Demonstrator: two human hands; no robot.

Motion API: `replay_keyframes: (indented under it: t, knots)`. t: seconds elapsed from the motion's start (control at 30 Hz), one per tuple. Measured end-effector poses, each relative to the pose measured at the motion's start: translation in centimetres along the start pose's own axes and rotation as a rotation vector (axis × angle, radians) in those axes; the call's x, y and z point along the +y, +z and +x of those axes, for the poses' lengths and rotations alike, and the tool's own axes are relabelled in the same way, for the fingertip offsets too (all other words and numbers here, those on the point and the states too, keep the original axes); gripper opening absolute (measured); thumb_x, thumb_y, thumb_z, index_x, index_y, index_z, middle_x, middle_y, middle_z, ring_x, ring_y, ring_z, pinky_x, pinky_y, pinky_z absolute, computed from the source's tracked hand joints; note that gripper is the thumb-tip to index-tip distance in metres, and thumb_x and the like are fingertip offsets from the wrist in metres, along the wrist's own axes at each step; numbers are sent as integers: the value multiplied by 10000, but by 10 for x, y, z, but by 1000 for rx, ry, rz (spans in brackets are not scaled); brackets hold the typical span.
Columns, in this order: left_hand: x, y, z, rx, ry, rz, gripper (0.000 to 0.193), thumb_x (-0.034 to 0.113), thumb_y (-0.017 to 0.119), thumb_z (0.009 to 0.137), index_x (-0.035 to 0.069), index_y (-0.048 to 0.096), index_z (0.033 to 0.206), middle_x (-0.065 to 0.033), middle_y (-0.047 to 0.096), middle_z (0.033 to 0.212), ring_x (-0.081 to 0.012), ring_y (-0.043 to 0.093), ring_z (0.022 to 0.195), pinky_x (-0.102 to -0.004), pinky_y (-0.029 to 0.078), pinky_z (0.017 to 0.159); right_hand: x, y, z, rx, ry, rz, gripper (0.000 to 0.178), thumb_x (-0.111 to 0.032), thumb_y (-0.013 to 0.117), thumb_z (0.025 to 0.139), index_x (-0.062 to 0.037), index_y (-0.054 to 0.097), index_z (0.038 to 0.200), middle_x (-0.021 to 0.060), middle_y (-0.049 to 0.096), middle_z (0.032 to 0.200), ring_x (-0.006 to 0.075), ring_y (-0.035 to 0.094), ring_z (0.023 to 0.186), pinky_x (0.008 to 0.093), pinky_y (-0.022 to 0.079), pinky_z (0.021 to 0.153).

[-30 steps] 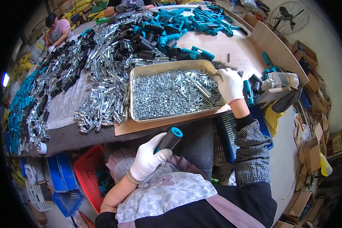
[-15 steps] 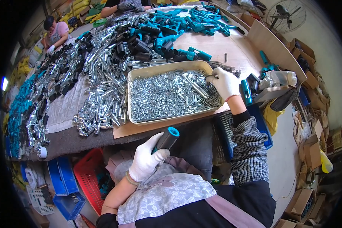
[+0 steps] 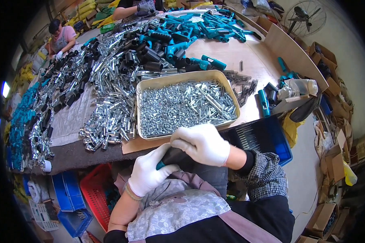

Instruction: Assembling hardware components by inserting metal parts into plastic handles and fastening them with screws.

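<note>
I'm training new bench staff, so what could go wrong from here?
1. The gloved left hand holds the dark cylinder off the table; it could slip and fall.
2. The right hand is at the cylinder's end; any small part hidden in its fingers might drop.
3. The teal tube lies near the table's edge and might roll off if knocked.

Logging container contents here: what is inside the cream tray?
The cream tray holds silvery metal pieces, with longer rods toward its right. They cover its bottom; the right hand hides part of its near rim.
</note>
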State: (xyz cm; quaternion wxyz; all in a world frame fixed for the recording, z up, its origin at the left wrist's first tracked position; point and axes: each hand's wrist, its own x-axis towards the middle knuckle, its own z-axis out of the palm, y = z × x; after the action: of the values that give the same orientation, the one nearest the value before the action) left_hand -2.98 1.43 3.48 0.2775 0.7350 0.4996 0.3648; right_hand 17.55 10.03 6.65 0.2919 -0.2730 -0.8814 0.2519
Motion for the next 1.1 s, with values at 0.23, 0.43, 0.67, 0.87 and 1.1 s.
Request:
replay_keyframes:
  t: [0.23,0.43,0.67,0.87,1.1]
  knots:
    - [-6,-3,-6,157,-21,-56,680,444,769,830,-4,575,1304,-189,705,1046,-289,719,927,-335,539,818,101,-51,76,-277,-106,439,291,-252,512,999,-60,656,1165,81,644,883,196,640,748,339,520,713]
    - [-3,0,-5,137,-35,-87,648,417,772,841,17,573,1310,-188,706,1037,-286,717,930,-339,535,826,188,-82,162,-97,742,-675,636,-589,586,857,-92,656,1247,183,659,1258,347,633,1155,428,485,984]
    - [-1,-12,-25,125,-75,-99,631,397,776,841,24,576,1310,-195,704,1051,-289,720,956,-342,535,835,182,-87,139,97,730,-731,446,-360,553,856,-142,677,1225,215,685,1157,365,656,1089,453,490,961]
    - [-11,-31,-40,135,-117,-140,639,383,785,838,-15,571,1290,-200,697,1026,-247,714,956,-336,527,850,75,-68,50,454,158,-285,449,-159,618,830,-87,646,1273,211,666,1131,363,652,1035,392,502,913]
    - [-25,-44,-64,95,-194,-119,643,395,753,865,6,552,1335,-208,696,1033,-259,714,954,-342,531,842,-8,16,-37,342,246,-53,486,-32,661,772,-4,631,1257,181,651,1079,282,665,950,332,516,849]
